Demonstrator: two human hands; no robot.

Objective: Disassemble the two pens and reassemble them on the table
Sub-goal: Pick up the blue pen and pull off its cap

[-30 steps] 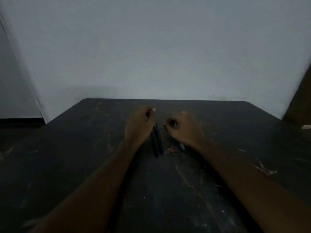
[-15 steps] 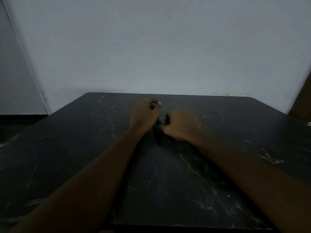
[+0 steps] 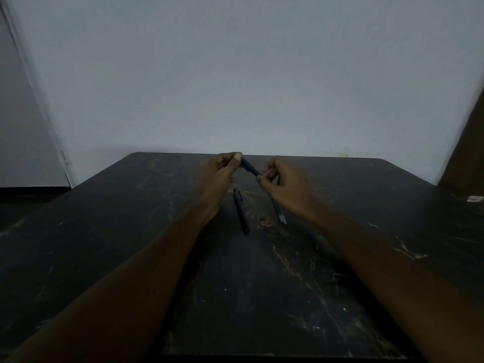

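At centre frame the left hand (image 3: 217,176) and right hand (image 3: 285,184) pinch opposite ends of a pen (image 3: 250,167) above the table (image 3: 131,231), which I'd work with a gentle, straight twist, the other pen (image 3: 241,212) lying just below.

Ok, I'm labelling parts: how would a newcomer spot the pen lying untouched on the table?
On the dark table, look between the wrists of the left hand and right hand. The pen lies flat there, all dark and untouched, left of a paler, thinner piece.
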